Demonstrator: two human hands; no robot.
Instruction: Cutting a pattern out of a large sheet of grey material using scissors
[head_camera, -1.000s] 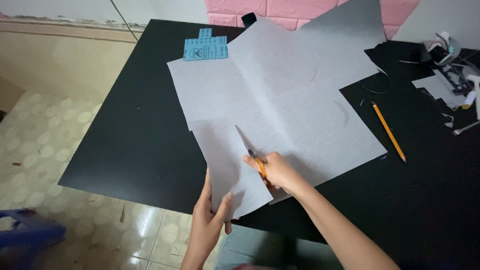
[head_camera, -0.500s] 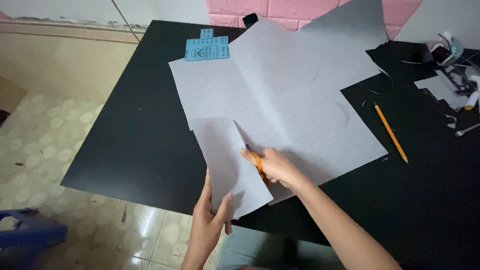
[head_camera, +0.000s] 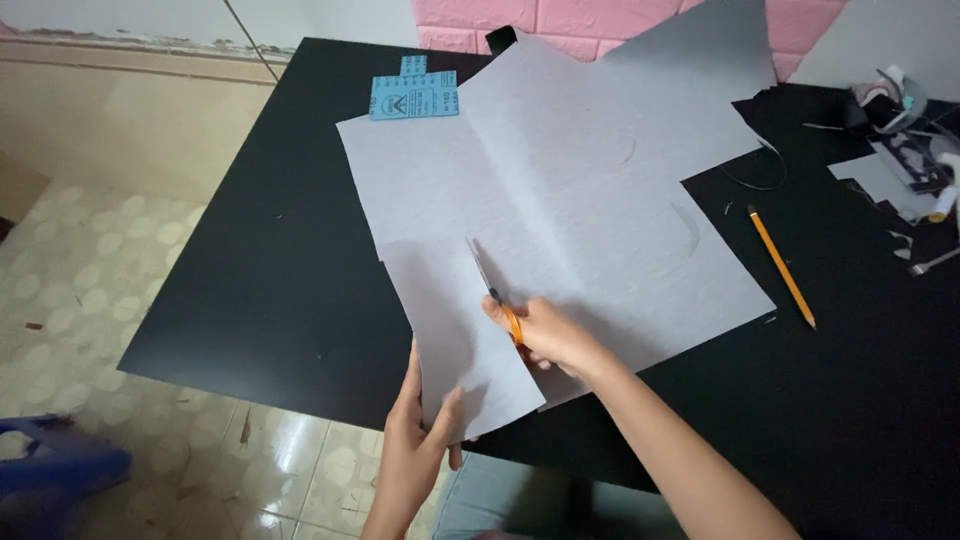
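Grey paper (head_camera: 560, 200) splits further as the scissors (head_camera: 492, 290) in the right hand (head_camera: 550, 335) creep forward, while the left hand (head_camera: 420, 440) pinches the freed strip (head_camera: 455, 330).

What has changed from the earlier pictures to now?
Very little. The scissors in the right hand have advanced slightly further up the grey sheet. The left hand still holds the cut flap's near edge. The pencil and blue card have not moved.
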